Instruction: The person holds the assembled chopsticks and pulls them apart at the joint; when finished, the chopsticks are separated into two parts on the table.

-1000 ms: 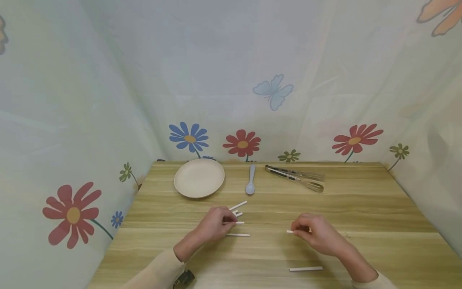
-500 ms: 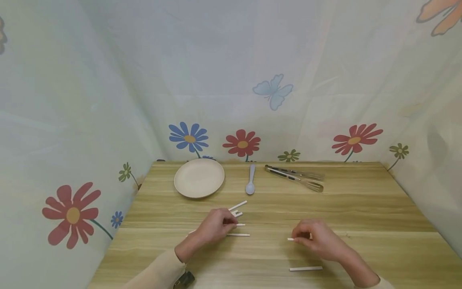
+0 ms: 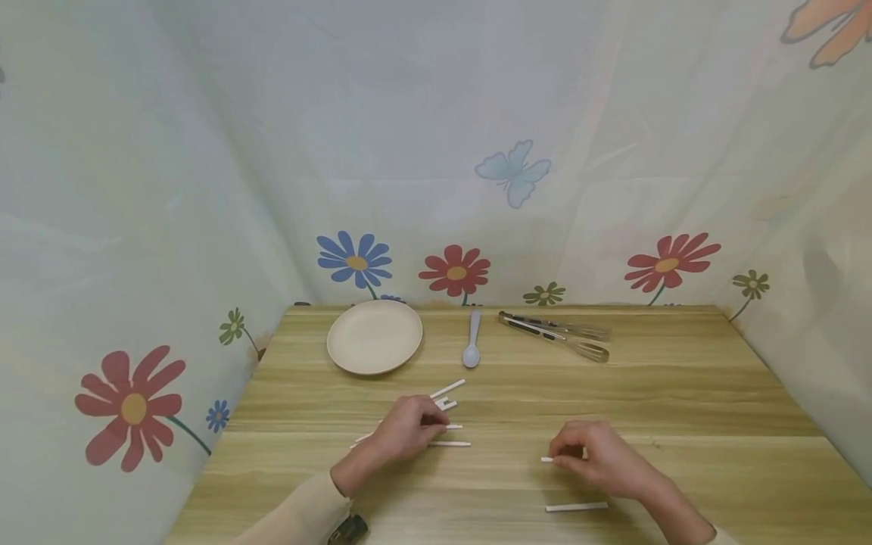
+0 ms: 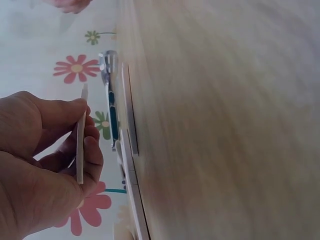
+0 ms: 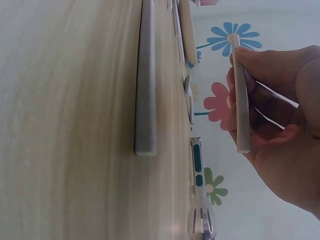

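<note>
One stick (image 4: 81, 145) is being pinched in the left hand (image 3: 403, 429) at seven o'clock from the spoon (image 3: 471, 356), another stick (image 5: 242, 100) in the right hand (image 3: 602, 458) at four-thirty, light, level grips probably serving best.

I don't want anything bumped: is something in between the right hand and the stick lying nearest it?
No, nothing visible stands between the right hand and the lying stick, just table. The hand does hold another stick, though.

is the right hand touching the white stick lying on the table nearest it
Apart. The right wrist view shows tabletop and backdrop between the right hand and the lying stick; the hand grips another stick.
</note>
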A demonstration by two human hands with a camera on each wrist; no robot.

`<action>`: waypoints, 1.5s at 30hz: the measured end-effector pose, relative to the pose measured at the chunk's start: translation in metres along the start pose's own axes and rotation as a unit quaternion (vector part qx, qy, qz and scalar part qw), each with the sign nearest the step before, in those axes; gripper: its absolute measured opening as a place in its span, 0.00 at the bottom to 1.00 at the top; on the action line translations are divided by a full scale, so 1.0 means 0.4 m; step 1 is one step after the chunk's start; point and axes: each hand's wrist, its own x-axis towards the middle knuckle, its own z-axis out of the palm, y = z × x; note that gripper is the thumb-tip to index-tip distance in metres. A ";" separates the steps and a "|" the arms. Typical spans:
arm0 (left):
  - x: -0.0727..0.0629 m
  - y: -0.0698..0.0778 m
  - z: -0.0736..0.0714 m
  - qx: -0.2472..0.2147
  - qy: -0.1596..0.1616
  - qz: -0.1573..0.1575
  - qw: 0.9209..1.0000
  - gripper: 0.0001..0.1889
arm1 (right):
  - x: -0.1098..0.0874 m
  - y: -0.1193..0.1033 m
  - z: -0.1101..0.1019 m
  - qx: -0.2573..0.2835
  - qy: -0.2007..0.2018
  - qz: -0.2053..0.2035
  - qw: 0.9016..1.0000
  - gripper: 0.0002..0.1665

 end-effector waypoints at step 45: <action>0.007 -0.020 0.012 0.013 -0.047 -0.001 0.999 0.03 | -0.013 0.001 0.018 0.025 -0.065 -0.016 0.997 0.08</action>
